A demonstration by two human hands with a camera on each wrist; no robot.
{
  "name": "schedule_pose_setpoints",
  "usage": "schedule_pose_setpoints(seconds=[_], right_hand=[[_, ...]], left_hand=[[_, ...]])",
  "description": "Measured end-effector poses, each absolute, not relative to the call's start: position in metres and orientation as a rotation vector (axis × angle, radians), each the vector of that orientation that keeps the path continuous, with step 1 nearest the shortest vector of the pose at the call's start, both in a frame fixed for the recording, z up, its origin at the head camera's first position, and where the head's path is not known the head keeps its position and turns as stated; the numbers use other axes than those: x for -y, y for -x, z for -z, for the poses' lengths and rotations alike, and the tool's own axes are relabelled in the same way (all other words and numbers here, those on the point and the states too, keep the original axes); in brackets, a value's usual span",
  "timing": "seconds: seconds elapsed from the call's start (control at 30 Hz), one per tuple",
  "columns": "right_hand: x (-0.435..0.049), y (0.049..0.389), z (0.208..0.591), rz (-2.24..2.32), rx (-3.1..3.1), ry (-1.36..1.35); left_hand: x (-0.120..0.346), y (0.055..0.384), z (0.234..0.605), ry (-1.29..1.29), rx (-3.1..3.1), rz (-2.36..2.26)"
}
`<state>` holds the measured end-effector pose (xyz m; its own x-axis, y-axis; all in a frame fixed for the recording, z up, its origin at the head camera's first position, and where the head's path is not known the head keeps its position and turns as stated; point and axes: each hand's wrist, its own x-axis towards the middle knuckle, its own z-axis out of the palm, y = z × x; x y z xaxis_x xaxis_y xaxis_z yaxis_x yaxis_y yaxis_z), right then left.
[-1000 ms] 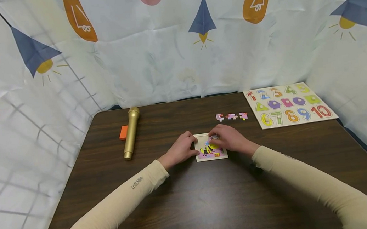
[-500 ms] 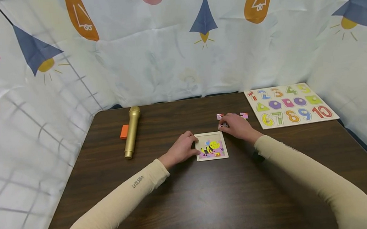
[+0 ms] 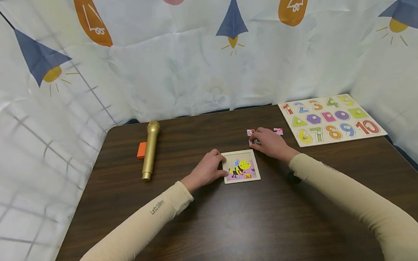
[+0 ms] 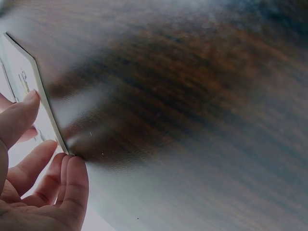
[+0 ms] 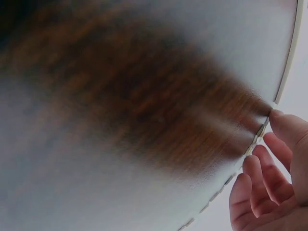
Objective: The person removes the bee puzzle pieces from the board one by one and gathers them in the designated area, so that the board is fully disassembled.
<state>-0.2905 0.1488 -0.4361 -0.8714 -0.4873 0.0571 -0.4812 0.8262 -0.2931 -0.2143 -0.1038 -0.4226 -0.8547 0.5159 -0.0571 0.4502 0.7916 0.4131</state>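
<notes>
My left hand [image 3: 207, 168] holds a small wooden jigsaw board [image 3: 256, 171] by its left edge, thumb near the lower corner and fingers higher up. In the left wrist view, the thumb and fingertips of the left hand [image 4: 48, 178] lie along the board's edge [image 4: 50, 118]. A bee picture fills the board's lower part; bare wood shows along its top. Beyond its upper right corner, my right hand [image 3: 269, 143] pinches a jigsaw piece [image 3: 251, 143] low over the table. In the right wrist view, the piece [image 5: 260, 132] shows between the thumb and fingers of the right hand [image 5: 276, 178].
Pink jigsaw pieces [image 3: 278, 131] lie in a row behind the right hand, partly hidden by it. A number and shape puzzle board [image 3: 333, 119] lies at the back right. A gold microphone [image 3: 150, 151] and an orange block [image 3: 141, 150] are on the left. Patterned curtains surround the table [image 3: 215, 227].
My right hand has moved from the bee board's upper right to the table beyond it, bringing a piece out, and has hardly moved since. The left hand keeps its place on the board.
</notes>
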Motion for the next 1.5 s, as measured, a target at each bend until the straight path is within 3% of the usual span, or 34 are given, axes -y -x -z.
schedule_pose_setpoints(seconds=[0.37,0.77,1.5], right_hand=[[-0.147,0.286,0.436,0.555,-2.962,0.845],[-0.119,0.245,0.426,0.662,-2.700,0.914],[-0.110,0.228,0.430,0.740,-2.682,0.848]], left_hand=[[0.103,0.215,0.422,-0.769,-2.806,-0.585],[0.102,0.214,0.418,-0.770,-2.812,-0.562],[0.103,0.209,0.418,-0.856,-2.786,-0.583]])
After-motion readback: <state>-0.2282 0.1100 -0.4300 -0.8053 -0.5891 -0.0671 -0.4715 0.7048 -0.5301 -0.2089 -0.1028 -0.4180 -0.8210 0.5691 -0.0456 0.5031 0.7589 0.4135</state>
